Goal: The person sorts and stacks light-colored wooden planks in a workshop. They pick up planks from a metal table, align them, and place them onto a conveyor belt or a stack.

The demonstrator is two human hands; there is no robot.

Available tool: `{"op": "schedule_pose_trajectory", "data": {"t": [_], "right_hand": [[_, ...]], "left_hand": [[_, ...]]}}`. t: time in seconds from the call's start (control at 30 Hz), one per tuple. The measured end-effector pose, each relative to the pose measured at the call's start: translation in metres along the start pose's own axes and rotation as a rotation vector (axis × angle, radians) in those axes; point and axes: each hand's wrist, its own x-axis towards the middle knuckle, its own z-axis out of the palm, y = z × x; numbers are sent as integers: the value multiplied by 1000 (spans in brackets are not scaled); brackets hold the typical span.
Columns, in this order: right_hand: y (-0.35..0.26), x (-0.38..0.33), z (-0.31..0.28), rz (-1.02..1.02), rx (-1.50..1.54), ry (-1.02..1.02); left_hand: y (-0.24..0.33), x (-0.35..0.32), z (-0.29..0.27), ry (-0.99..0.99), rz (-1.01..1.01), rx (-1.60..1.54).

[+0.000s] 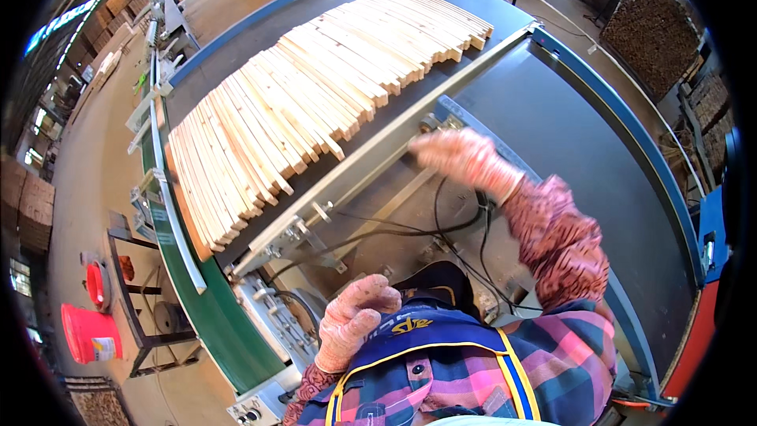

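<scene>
Slats of pale wood (315, 99) lie side by side on a dark conveyor bed (236, 55), with a metal rail (378, 150) standing between them and the worker. The gloved right hand (471, 161), blurred, is near that rail; I can't tell its grip. The gloved left hand (353, 322), thumb and fingers loosely parted, hovers by the blue apron (469, 337). Black cables (386, 232) loop between; leftward lies a green belt (244, 347).

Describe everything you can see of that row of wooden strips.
The row of wooden strips is pale, like bare wood, with scattered darker knots. Many narrow strips lie side by side, closely packed, on a dark surface; the band looks curved in this wide view. The near ends are uneven, some jutting out. The left hand and right hand are clear of it.
</scene>
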Motion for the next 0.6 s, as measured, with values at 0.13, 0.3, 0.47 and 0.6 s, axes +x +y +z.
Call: {"op": "schedule_pose_trajectory", "data": {"t": [0.13,0.3,0.47,0.6], "right_hand": [[69,96,-78,189,82,184],[204,174,-163,523,-480,298],[319,247,-209,794,-630,309],[375,305,-222,822,-570,290]], "left_hand": [[-1,32,-19,137,87,94],[3,89,-23,287,167,94],[12,181,-19,343,100,59],[25,248,-4,395,-91,198]]}}
